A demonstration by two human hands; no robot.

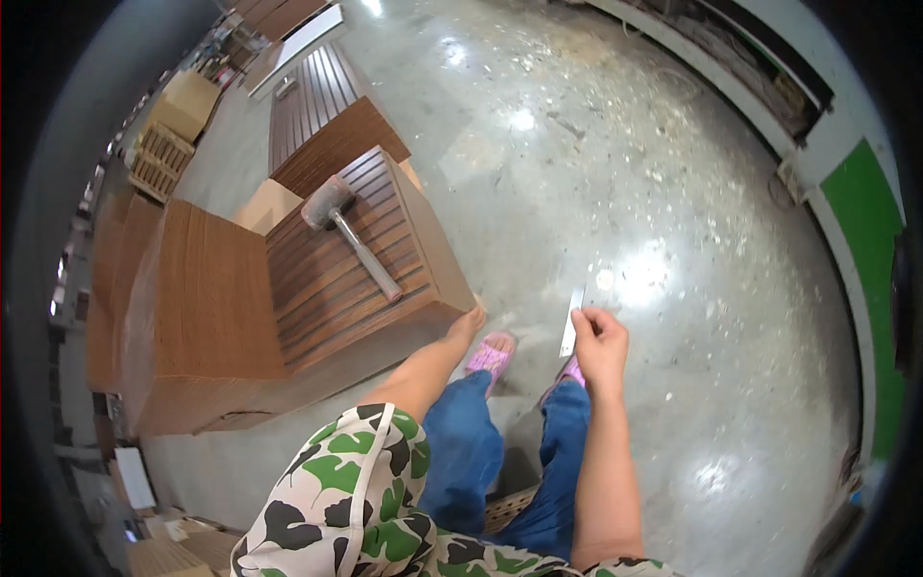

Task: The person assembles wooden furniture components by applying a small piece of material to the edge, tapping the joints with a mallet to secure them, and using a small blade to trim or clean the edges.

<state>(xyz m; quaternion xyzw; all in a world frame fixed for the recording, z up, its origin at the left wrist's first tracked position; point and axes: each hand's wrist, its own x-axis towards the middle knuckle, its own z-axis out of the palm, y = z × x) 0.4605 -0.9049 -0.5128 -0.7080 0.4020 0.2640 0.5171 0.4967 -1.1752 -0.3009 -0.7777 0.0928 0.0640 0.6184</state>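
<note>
My right hand [603,351] is closed in a pinch on a thin, flat, pale strip [571,325], which looks like a short ruler or blade and points away from me over the floor. At the near right corner of a stack of brown ribbed panels [317,313], my left hand [471,321] touches the side. Most of its fingers are hidden by the stack's edge and the angle. On top of the panels lies a mallet [330,202] with a worn, dark reddish head; its metal handle [370,262] slants toward me.
A taller brown stack [207,298] stands against the panels on the left. Beyond are more ribbed panels [312,101], cartons [187,101] and a wooden crate [159,159]. Grey machinery with a green panel [865,221] lines the right. White specks dot the concrete floor [711,385].
</note>
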